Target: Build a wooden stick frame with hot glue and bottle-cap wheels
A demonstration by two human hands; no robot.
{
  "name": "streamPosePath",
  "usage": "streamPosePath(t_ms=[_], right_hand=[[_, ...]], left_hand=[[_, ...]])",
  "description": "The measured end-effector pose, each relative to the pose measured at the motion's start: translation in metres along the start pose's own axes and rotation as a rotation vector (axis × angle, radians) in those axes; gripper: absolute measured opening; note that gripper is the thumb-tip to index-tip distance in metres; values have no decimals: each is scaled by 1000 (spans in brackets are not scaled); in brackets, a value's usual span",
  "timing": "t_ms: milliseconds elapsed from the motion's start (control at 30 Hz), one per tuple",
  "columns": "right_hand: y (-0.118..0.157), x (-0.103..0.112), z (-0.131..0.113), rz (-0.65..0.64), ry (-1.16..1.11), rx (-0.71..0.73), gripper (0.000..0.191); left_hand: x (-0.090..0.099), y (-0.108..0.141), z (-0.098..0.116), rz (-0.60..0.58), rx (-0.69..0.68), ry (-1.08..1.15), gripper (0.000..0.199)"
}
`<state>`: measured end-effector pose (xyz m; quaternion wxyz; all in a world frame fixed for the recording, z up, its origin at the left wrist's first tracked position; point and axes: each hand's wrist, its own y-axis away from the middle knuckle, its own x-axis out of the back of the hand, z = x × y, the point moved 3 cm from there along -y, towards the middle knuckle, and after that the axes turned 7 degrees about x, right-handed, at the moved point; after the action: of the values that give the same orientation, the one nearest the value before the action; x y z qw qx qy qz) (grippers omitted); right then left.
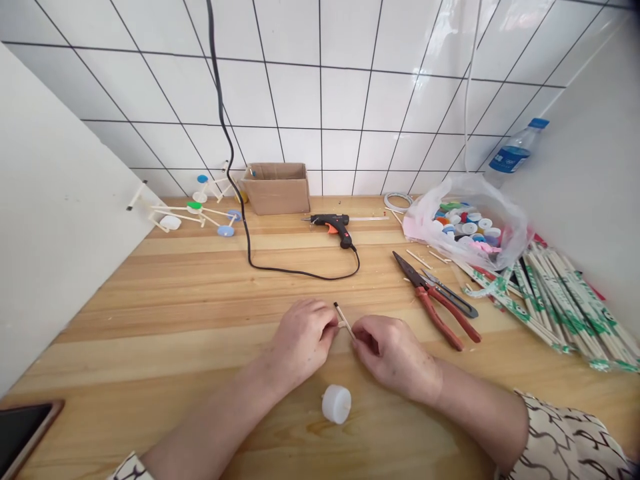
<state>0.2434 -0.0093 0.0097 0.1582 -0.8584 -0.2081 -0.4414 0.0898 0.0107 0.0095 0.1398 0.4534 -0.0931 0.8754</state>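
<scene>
Near the middle of the wooden table, my left hand [306, 335] pinches the end of a short light stick [343, 325]. That piece meets a longer wooden stick [344, 319] with a black tip, crosswise. The longer stick's lower end is between the fingers of my right hand [395, 353]. Both hands are closed and a small gap lies between them. Below them on the table sits a white round cap piece [337, 404], with a bit of stick showing at its left side.
A black glue gun [333, 223] lies behind my hands, its cable [300, 272] looping left. Red-handled pliers [433, 303], a bag of bottle caps [463, 223] and wrapped sticks [575, 300] are right. A cardboard box [277, 190] and stick-and-cap models [200, 210] stand back left. A phone [25, 433] lies front left.
</scene>
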Motion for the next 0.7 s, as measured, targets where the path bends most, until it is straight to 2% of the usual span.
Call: streamPosePath(t_ms=[300,700], right_hand=[[6,-5,3,13,10,86,10],[0,-2,4,24,33,112,10]], left_hand=[[-2,4,-1,78,-81,-37,18],[-1,5,2,103,-117,-58,18]])
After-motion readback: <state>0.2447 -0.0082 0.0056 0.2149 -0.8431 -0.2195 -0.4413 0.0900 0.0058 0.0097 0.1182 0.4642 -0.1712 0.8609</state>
